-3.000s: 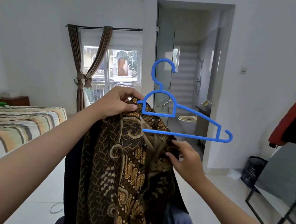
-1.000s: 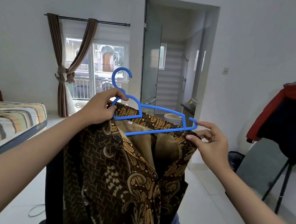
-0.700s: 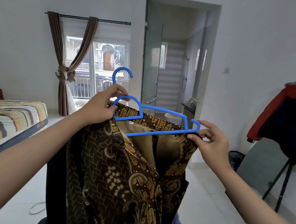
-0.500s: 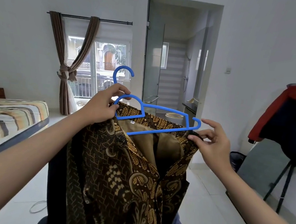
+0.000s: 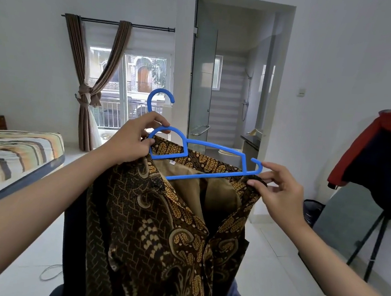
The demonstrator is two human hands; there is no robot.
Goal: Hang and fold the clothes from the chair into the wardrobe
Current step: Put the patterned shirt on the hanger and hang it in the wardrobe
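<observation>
Hands: left [image 5: 128,142] grips blue hanger [image 5: 213,147]; right [image 5: 278,191] pinches batik shirt [image 5: 170,229] shoulder

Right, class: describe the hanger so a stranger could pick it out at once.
Look in front of the bathroom doorway. The person's left hand holds up a brown patterned shirt there. Threaded through its collar is the hanger, the only bright blue plastic thing in view.

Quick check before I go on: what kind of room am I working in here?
Most likely a home bedroom with an attached bathroom: a bed with a striped cover on the left, a curtained window, and a doorway to a shower and toilet. The wardrobe is not in view.
</observation>
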